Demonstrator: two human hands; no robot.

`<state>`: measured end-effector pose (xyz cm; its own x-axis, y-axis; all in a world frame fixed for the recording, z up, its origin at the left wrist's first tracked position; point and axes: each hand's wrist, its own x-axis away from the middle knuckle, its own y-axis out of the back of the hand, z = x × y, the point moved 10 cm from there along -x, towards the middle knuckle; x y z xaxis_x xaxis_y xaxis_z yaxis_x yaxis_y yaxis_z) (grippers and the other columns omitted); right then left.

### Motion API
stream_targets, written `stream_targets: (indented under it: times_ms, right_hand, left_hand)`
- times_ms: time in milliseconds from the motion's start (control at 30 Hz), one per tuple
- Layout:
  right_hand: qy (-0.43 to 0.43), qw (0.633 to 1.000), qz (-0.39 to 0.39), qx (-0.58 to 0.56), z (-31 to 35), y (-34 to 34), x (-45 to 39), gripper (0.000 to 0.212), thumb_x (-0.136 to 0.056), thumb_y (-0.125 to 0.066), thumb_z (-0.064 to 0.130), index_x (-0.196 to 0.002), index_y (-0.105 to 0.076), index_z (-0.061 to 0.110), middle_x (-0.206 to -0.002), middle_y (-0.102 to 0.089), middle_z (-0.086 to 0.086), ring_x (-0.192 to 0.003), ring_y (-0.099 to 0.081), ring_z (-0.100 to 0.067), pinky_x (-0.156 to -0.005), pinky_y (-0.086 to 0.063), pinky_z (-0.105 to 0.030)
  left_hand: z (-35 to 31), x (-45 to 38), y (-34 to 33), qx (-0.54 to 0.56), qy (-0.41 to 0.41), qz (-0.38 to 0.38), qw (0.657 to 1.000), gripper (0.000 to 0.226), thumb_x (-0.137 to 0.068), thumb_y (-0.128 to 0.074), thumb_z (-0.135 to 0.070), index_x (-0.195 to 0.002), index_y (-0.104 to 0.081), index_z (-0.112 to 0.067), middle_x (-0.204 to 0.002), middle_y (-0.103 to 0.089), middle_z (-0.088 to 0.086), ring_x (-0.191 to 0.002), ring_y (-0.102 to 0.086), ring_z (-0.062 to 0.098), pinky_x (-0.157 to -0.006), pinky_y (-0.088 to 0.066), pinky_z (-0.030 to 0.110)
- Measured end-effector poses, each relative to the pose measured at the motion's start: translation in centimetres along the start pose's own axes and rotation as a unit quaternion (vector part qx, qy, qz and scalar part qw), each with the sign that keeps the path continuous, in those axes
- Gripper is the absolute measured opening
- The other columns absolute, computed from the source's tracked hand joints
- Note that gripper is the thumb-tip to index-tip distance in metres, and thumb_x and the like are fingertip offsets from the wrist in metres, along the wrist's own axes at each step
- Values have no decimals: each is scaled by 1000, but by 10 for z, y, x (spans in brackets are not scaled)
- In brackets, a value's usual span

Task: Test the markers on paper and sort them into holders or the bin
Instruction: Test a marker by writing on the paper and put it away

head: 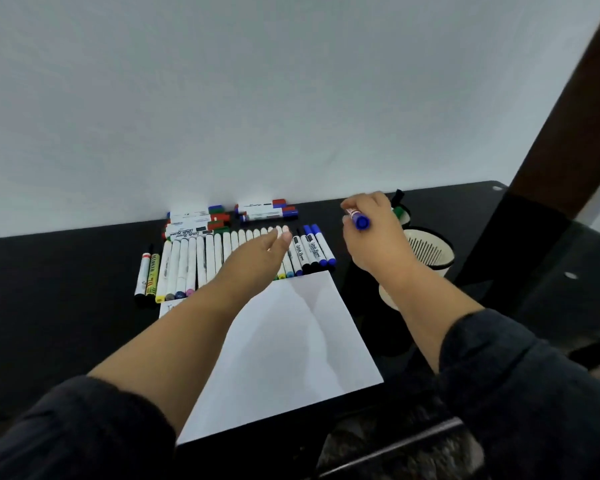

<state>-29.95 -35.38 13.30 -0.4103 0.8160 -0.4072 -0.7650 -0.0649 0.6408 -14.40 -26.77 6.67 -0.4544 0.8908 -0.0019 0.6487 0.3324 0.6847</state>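
Your right hand (pixel 371 233) grips a blue-capped marker (pixel 358 218), held right of the marker row (pixel 222 258) and just short of the holders (pixel 426 251); judged a sorting step, calling for a clean drop. Your left hand (pixel 257 261), fingers straight, hovers over the row. White paper (pixel 291 341) lies nearer than the row on a black table (pixel 49 306); a white wall (pixel 257 98) stands behind.

head-worn | faces forward-down | close over dark table (pixel 66 289) | single view
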Motion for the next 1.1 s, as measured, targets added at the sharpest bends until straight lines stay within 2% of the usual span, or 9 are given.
stream_targets:
  times_ms: [100,233,333,367,433,533,633,833,1100]
  right_hand:
    - [-43,999,8,2,-21,6,-15,25,-95,-48,11,-118,-58,10,-125,-44,-5,-105,-54,-20,-88,-43,-24]
    - [-77,996,33,27,-45,2,-34,22,-94,-48,13,-113,-59,8,-124,-44,-5,-102,-56,-23,-84,-42,-24]
    - [-89,989,66,93,-56,-7,-49,16,-94,-45,14,-86,-59,9,-112,-44,-6,-85,-54,-22,-74,-43,-28]
    - [-90,987,71,116,-57,-9,-54,22,-93,-44,14,-73,-51,12,-105,-43,-6,-75,-49,-20,-65,-39,-27]
    - [-92,981,80,153,-61,-11,-63,28,-92,-45,14,-65,-39,15,-92,-43,-5,-66,-43,-18,-55,-31,-26]
    - [-102,974,91,182,-68,-12,-73,7,-93,-48,14,-88,-43,13,-78,-47,-2,-74,-51,-21,-59,-37,-29]
    - [-108,969,110,191,-71,-14,-79,19,-93,-54,17,-107,-43,13,-89,-53,-5,-82,-54,-21,-67,-41,-32]
    - [-123,964,124,200,-80,-18,-85,19,-91,-57,27,-97,-52,10,-90,-59,-9,-78,-55,-20,-63,-39,-29]
    - [-116,972,110,172,-83,-18,-87,32,-89,-62,29,-116,-53,14,-102,-56,-3,-86,-53,-17,-72,-43,-29]
  left_hand:
    - [14,-25,-22,-54,12,19,998,57,-99,-27,-50,-148,-27,-21,-153,-28,0,-141,-25,18,-110,-21,33]
    - [34,-51,-47,-139,14,51,989,59,-100,-26,-45,-150,-16,-16,-158,-9,1,-145,-10,16,-114,-13,33]
    - [49,-70,-53,-209,11,59,976,60,-101,-24,-44,-150,-11,-12,-158,-1,6,-146,-2,19,-115,-9,34]
    - [54,-76,-52,-227,7,58,972,60,-101,-23,-43,-150,-10,-12,-158,0,7,-146,-1,20,-116,-9,35]
    - [62,-85,-51,-257,5,55,965,60,-101,-22,-43,-151,-9,-12,-158,1,8,-146,0,22,-116,-8,37]
    - [73,-94,-48,-284,9,52,957,60,-101,-20,-44,-151,-8,-12,-158,2,9,-146,2,22,-117,-6,38]
    - [83,-100,-44,-309,12,46,950,61,-101,-19,-45,-151,-7,-12,-158,2,9,-146,1,22,-116,-6,38]
    - [102,-104,-42,-310,31,46,949,65,-100,-20,-46,-151,-2,-10,-158,4,7,-146,3,19,-116,0,34]
    - [105,-104,-43,-288,21,20,957,65,-100,-24,-46,-151,-6,-11,-159,0,3,-145,1,15,-115,1,30]
